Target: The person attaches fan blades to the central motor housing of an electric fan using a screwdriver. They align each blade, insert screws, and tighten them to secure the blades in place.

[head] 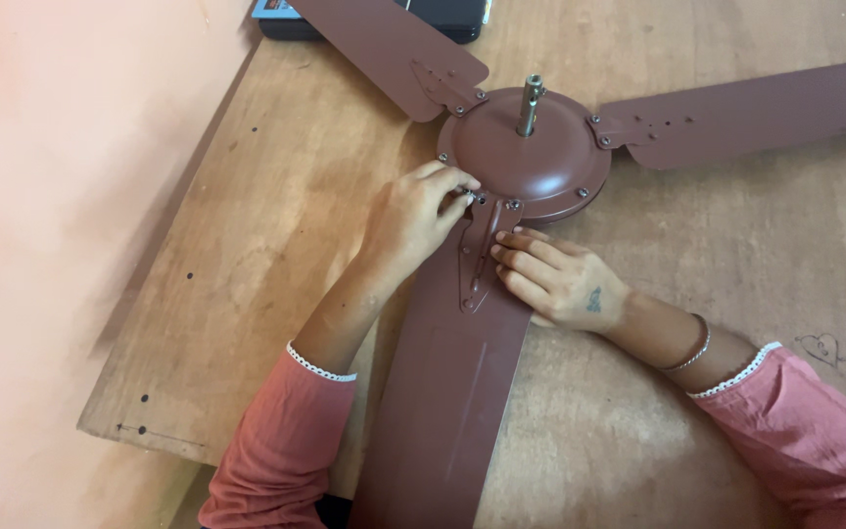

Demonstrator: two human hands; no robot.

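My brown ceiling fan motor (531, 152) lies on the wooden counter (276, 245), brass shaft (530, 104) pointing up. My left hand (413, 217) is at the motor's near rim, fingertips pinched on a small screw (472, 199) where the near blade's bracket (483, 250) meets the motor. My right hand (560, 282) lies open, fingers pressing flat on that bracket just below the motor. The near blade (443, 411) runs from the motor toward me; two other blades spread beyond it
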